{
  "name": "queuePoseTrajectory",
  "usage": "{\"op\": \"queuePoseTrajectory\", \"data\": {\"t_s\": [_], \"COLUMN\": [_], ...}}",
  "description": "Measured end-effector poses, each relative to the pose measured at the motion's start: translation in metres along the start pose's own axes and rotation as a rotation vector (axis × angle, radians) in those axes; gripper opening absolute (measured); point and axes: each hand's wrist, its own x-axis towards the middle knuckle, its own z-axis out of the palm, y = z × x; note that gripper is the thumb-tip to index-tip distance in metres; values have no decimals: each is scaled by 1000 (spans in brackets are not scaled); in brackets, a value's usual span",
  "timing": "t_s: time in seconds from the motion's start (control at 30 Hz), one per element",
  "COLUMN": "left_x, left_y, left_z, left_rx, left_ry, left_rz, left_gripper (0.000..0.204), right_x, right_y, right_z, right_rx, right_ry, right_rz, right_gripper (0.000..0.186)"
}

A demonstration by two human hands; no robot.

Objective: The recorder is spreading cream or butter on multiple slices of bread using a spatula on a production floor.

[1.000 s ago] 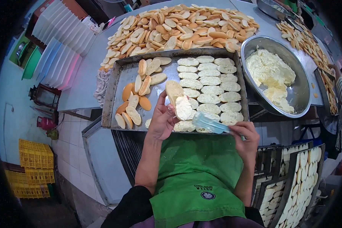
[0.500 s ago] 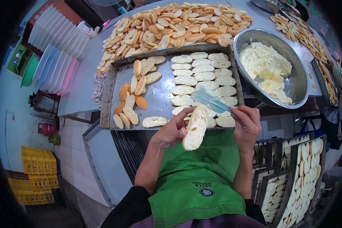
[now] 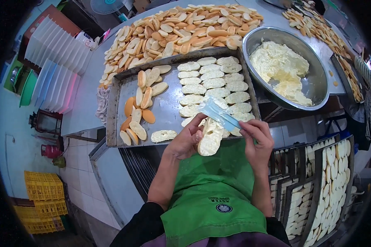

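Head view: left grip (image 3: 184, 142) clamped on bread (image 3: 211, 135), right grip (image 3: 257, 140) on spatula (image 3: 221, 114), cream (image 3: 210, 145) earlier lumped, now spread

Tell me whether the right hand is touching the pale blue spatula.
Touching. The head view shows the right hand with its thumb and fingers closed on the narrow end of the pale blue spatula.

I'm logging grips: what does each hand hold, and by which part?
Left hand: a cream-topped bread piece, by its left side. Right hand: a blue spatula, by its narrow end.
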Motion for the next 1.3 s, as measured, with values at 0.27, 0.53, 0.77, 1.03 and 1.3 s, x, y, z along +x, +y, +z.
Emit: {"op": "queuePoseTrajectory", "data": {"t_s": [0.27,0.53,0.77,1.03,1.3], "left_x": [3,-3,2,3,6], "left_y": [4,2,6,13,34], "left_z": [0,-25,-33,-31,-38], "left_rx": [-98,-73,-4,77,374], "left_ry": [123,-27,-26,-75,-192], "left_rz": [-16,149,141,138,-1], "left_gripper": [106,87,83,72,57], "right_x": [-4,-3,-16,-19,-12], "right_y": [-2,2,-20,-11,-10], "right_z": [-13,-23,-39,-34,-29], "right_rx": [-33,203,372,365,-2], "right_ry": [39,-13,-339,-322,-201], "right_rz": [7,269,608,619,97], "right_gripper": [24,17,11,12,14]}}
